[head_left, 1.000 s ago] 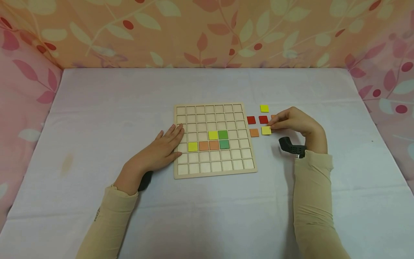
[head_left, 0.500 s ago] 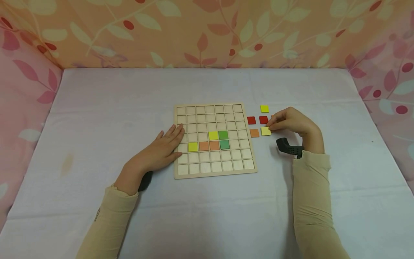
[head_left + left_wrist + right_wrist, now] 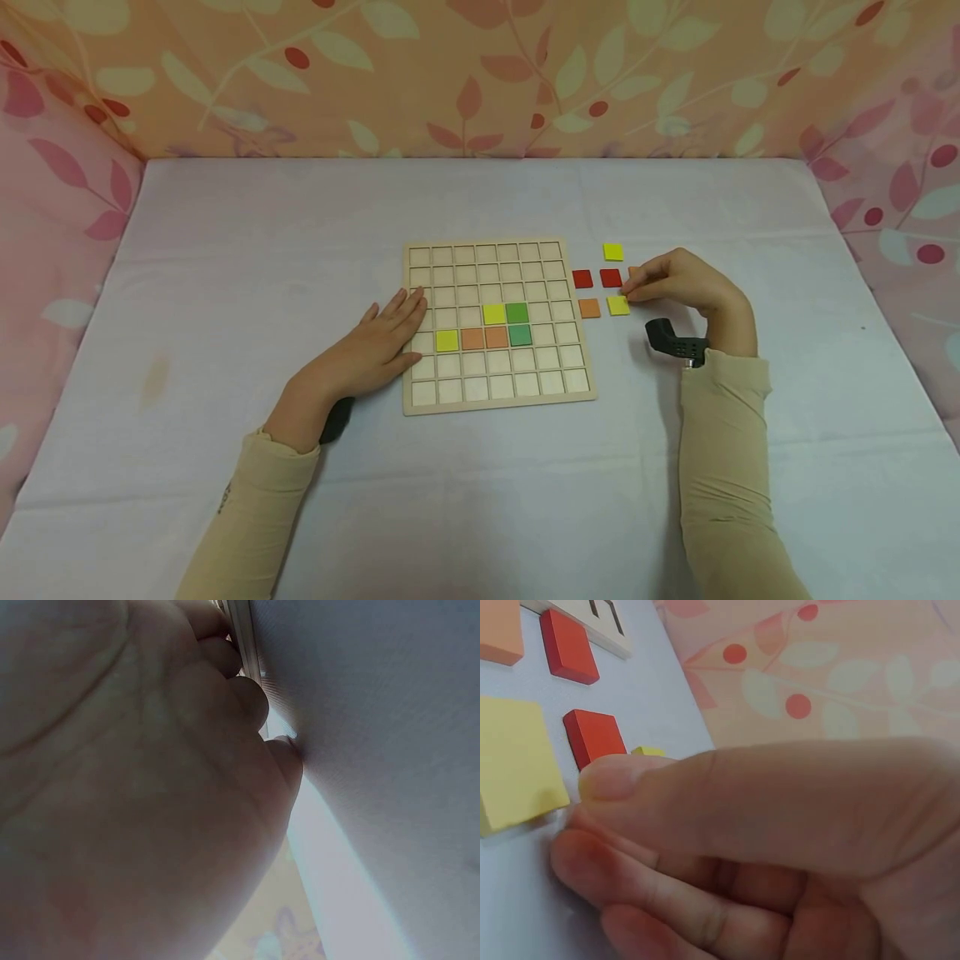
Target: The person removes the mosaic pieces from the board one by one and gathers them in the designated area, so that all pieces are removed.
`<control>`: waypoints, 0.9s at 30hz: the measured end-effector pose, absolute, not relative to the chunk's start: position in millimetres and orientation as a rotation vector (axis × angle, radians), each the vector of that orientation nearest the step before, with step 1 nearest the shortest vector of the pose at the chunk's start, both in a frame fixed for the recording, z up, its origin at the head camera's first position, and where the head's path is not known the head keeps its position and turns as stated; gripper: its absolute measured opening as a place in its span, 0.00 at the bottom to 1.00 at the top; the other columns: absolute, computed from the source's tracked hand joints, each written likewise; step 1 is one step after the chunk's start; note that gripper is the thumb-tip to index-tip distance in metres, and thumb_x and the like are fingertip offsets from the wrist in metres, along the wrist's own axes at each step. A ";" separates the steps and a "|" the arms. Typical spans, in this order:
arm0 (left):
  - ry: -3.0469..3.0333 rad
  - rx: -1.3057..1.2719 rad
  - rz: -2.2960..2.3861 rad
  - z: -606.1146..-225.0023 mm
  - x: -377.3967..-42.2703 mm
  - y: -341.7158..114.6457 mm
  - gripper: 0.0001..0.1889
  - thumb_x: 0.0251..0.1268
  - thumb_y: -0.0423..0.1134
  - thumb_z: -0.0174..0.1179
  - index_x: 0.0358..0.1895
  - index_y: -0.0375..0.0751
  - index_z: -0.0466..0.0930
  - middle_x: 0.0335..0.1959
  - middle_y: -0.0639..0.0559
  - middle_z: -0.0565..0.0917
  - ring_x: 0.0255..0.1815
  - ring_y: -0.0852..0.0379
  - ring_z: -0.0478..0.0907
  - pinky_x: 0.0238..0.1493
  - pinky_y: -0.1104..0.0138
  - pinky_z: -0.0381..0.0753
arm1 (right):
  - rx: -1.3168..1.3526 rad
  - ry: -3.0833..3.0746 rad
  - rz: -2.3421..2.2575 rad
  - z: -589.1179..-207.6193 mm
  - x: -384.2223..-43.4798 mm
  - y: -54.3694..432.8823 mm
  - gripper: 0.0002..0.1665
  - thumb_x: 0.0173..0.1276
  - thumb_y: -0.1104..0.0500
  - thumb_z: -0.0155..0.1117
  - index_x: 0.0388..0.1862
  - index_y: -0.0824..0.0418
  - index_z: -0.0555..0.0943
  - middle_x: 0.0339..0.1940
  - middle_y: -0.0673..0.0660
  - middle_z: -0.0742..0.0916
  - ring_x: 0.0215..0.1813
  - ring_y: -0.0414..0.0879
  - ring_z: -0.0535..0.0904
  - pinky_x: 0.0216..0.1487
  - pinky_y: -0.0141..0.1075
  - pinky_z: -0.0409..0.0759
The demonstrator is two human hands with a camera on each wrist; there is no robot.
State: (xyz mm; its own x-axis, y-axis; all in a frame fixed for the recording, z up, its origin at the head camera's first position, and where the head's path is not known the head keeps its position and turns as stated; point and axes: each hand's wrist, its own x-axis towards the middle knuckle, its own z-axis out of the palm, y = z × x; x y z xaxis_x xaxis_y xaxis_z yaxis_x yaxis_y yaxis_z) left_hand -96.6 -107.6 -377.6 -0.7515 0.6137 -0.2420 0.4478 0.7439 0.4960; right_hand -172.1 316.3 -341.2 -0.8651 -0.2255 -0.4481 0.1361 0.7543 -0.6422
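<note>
In the head view, my left hand (image 3: 367, 352) lies flat with outstretched fingers over the left edge of a wooden grid board (image 3: 498, 408). The left wrist view shows mostly its palm (image 3: 135, 780), with the board's edge beyond the fingers. My right hand (image 3: 686, 283) is right of the board, thumb and curled fingers drawn together at the upper right corner of a yellow tile (image 3: 618, 306). Close up in the right wrist view, the thumb tip (image 3: 611, 780) is beside the corner of this yellow tile (image 3: 521, 761). Whether the fingers pinch it is unclear.
Two red tiles (image 3: 611, 278), an orange tile (image 3: 589, 308) and another yellow tile (image 3: 613, 252) lie right of the board. My right hand partly covers a further orange tile (image 3: 633, 271). Several yellow, green and orange tiles sit in the grid. Patterned cloth (image 3: 480, 75) stands behind.
The yellow tile at my right fingertips has shifted slightly towards me and now looks flatter and brighter. My right hand has shifted a little left and back. My left hand stays put.
</note>
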 end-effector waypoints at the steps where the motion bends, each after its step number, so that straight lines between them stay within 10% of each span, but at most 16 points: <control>1: 2.551 0.813 0.584 -377.4 -96.5 -107.7 0.37 0.72 0.42 0.49 0.74 0.32 0.39 0.76 0.43 0.37 0.75 0.47 0.30 0.70 0.46 0.35 | -0.071 2.439 -0.951 -340.8 -172.0 316.4 0.12 0.62 0.61 0.67 0.42 0.67 0.86 0.40 0.55 0.87 0.42 0.43 0.78 0.46 0.31 0.73; 27: 2.544 0.809 0.583 -375.9 -96.4 -107.0 0.37 0.72 0.42 0.49 0.74 0.32 0.38 0.76 0.43 0.37 0.75 0.47 0.30 0.70 0.46 0.35 | -0.233 2.388 -1.158 -339.1 -172.6 293.9 0.09 0.61 0.66 0.66 0.40 0.70 0.83 0.38 0.56 0.87 0.40 0.41 0.80 0.41 0.29 0.77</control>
